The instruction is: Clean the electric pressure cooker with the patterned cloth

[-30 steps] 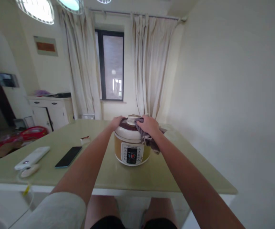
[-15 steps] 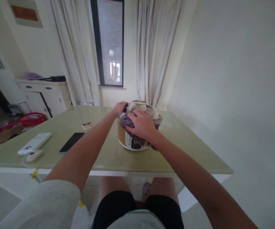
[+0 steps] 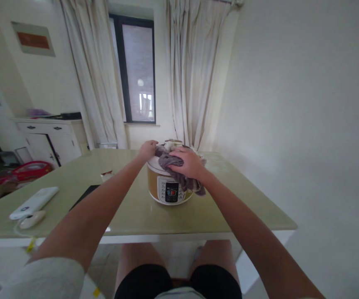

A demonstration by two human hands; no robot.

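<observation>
Nubby cloth rag (image 3: 182, 179); glossy table (image 3: 142, 216)

A round cream-and-yellow cooker (image 3: 168, 187) with a front control panel stood upright on the table's far middle. A crumpled grey cloth (image 3: 179, 176) lay draped over its lid, hanging down the right side.

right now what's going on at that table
A person sits at the table with both hands on a rice cooker. The right hand presses a grey cloth onto the lid's front, the cloth hanging over the cooker's side. The left hand rests on the lid's far left edge. A remote and a phone lie to the left.
</observation>
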